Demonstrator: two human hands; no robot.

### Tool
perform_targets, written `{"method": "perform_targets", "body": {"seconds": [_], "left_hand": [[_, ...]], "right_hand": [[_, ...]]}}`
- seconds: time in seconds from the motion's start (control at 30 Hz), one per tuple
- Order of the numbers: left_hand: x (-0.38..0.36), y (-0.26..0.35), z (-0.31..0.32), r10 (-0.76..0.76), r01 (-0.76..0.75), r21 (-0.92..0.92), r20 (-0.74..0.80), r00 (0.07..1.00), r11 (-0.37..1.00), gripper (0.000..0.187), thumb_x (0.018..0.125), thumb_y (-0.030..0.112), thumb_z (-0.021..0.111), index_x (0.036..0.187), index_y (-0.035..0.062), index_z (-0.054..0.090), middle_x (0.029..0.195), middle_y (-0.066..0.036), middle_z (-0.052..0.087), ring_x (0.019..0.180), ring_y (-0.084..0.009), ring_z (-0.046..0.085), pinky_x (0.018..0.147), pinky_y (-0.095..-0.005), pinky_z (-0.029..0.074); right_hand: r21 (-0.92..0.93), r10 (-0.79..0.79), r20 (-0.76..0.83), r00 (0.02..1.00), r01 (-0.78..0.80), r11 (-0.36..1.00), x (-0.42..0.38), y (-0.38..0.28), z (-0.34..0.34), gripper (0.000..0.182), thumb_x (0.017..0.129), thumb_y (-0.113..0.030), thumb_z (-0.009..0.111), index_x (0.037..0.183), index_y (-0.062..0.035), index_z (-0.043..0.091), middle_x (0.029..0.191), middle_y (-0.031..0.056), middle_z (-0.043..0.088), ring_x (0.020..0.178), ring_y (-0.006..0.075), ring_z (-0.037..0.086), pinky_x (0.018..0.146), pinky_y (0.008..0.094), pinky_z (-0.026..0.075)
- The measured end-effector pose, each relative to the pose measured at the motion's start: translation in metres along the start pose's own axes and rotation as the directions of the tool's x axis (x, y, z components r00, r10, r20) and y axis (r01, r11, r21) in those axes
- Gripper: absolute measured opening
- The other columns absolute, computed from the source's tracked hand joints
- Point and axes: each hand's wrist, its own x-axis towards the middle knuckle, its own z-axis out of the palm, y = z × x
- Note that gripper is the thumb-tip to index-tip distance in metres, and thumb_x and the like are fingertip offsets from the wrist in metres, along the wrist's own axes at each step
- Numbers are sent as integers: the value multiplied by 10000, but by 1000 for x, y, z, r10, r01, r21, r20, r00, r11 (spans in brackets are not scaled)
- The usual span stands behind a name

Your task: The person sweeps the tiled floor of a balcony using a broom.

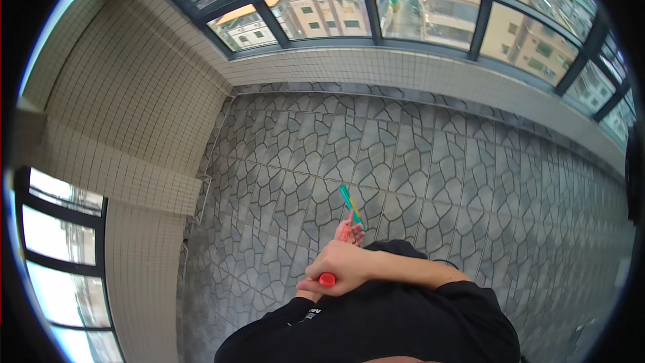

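Observation:
My right hand [342, 265] is closed in a fist around a red cylindrical handle [327, 280], whose round end shows beside the thumb. Just beyond it is my left hand [351, 230], palm partly turned up and fingers curled, one finger pointing forward. A narrow red part [346, 234] lies against the left palm. At the left fingers is a long teal-green stick-like thing [346, 196] with a yellow strip, slanting forward over the floor. My right forearm crosses in front of my body and hides much of the left wrist. What joins the red and teal parts is hidden.
Grey stone-patterned tiles cover the floor [302, 141]. A beige tiled wall [127, 107] rises on the left, with a window [60, 232] below it. A low wall [403, 67] runs ahead under dark-framed windows [430, 17], with buildings outside.

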Motion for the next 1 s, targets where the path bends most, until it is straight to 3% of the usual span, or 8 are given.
{"method": "perform_targets", "body": {"seconds": [0.23,0.33,0.57,0.7,0.73,0.77,0.87,1.0], "left_hand": [[-42,66,-44,354,-341,101,-176,918,935,280,771,414,600,732,140,559,685,-1,594,617,-193,569,545,-335,451],[18,113,-138,94,-47,191,-246,965,980,192,722,303,590,767,132,516,795,-56,573,659,-252,563,577,-408,472],[3,151,-184,37,178,368,-509,860,913,353,731,414,657,883,118,538,1018,-51,572,964,-272,553,865,-436,423],[-1,143,-146,-68,301,504,-429,901,809,441,724,509,681,857,136,486,1141,-72,522,1178,-278,441,982,-444,347],[7,138,-144,-136,337,475,-408,903,813,601,715,447,717,1140,85,494,1207,-102,512,1171,-283,448,961,-461,374],[13,125,-143,-133,335,476,-409,903,813,601,715,447,717,1140,85,494,1207,-102,512,1171,-283,448,961,-461,374],[16,85,-115,108,179,666,-365,925,724,1120,729,256,732,1498,131,-73,1357,-155,434,1127,-253,488,920,-481,415],[20,48,-106,209,100,633,-395,895,768,988,733,185,698,1508,226,87,1158,-119,550,921,-220,569,880,-479,412]], "right_hand": [[103,108,-325,940,-78,992,6,51,35,338,828,-184,679,598,-46,473,568,106,500,535,297,505,523,370,399],[194,198,-487,851,-115,974,-6,77,56,335,812,-99,670,569,-47,446,543,100,459,510,290,455,527,371,378],[343,350,-635,689,-155,926,-13,135,116,264,816,30,630,619,-1,457,579,76,473,559,224,491,779,376,489],[382,485,-709,512,-299,875,-36,211,158,255,833,-37,629,621,2,493,564,102,476,510,224,437,503,336,368],[313,446,-752,485,-333,890,-39,217,158,262,838,-43,625,616,-3,492,558,108,479,485,240,428,497,344,370],[312,444,-753,486,-330,891,-44,221,157,262,838,-43,625,616,-3,492,558,108,479,485,240,428,497,344,370],[282,450,-692,564,-363,888,-58,217,153,259,843,-75,631,620,-9,518,572,135,509,496,266,471,498,354,374],[324,449,-701,555,-313,893,-91,194,155,245,848,-90,617,635,-14,525,571,135,510,504,273,481,499,362,373]]}}
